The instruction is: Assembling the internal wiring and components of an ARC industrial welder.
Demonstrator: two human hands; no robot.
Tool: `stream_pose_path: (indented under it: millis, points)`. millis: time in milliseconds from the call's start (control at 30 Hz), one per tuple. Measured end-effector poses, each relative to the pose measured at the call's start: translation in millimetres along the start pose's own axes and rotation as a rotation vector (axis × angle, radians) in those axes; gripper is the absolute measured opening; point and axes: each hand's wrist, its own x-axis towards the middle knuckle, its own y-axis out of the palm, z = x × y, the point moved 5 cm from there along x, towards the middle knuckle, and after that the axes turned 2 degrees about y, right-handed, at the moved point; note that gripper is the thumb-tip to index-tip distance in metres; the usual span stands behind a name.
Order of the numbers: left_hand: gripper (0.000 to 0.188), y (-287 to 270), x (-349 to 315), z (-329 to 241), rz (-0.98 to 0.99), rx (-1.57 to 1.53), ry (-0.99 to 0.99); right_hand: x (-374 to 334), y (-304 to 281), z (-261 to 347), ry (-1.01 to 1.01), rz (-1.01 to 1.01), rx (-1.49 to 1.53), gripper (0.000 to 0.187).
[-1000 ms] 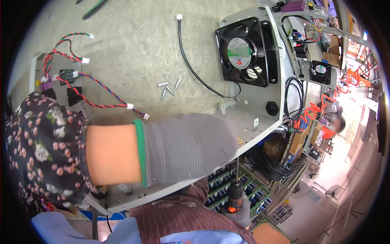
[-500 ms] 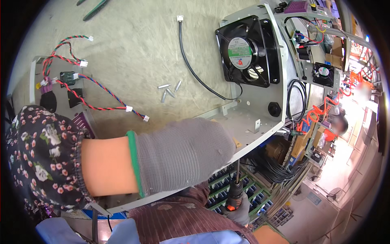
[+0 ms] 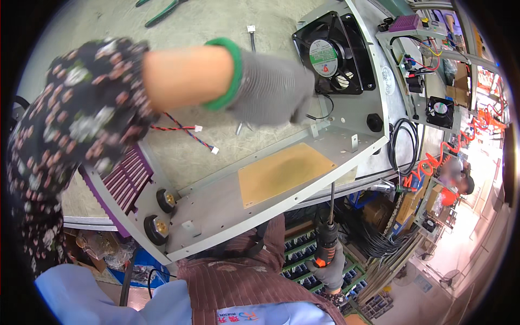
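Observation:
My left hand (image 3: 276,89), in a grey glove with a green cuff, is over the worktop beside the black cooling fan (image 3: 324,57). Motion smears its fingers, so their grip is unclear. It covers most of a black cable (image 3: 252,38) and the small silver metal pieces. Down on the right, my gloved right hand (image 3: 330,273) is wrapped around a power screwdriver (image 3: 326,241), its long bit pointing up at the front edge of the grey metal chassis (image 3: 211,208). Inside the chassis lies a flat tan sheet (image 3: 287,170).
Purple slats (image 3: 127,176) and two round black sockets (image 3: 166,200) are at the chassis's left end. Green-handled pliers (image 3: 162,13) lie at the back. Twisted wires (image 3: 189,132) rest by my left sleeve. Another fan unit (image 3: 440,111) and a coiled black cable (image 3: 402,143) are right.
My left hand has moved up and away from the chassis's front, uncovering the tan sheet and the sockets. The power screwdriver stays in my right hand, a little farther right in view.

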Motion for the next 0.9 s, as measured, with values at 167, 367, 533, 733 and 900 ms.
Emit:
stream_pose_path:
  millis: [167, 367, 533, 733, 900]
  points:
    - [0.020, 10.2, 10.9, 26.2, 0.162, 0.507, -0.082, -3.9, 2.6, -1.4, 0.010, -0.001, 0.064, 0.080]
    - [0.015, 39.0, 12.7, 27.9, 0.199, 0.686, 0.025, -6.5, -0.1, -0.3, 0.004, -0.028, 0.002, 0.081]
    - [0.011, 46.1, 9.3, 20.3, 0.198, 0.740, 0.054, -11.9, -4.6, 3.5, 0.106, -0.008, -0.090, 0.078]
    - [0.010, 47.4, 10.3, 11.5, 0.254, 0.705, -0.071, -12.7, -10.3, 12.3, 0.140, -0.038, -0.101, 0.077]
    - [0.014, 36.0, 11.4, -14.4, -0.214, 0.299, 0.063, -15.2, -11.7, 15.5, 0.162, -0.047, -0.084, 0.075]
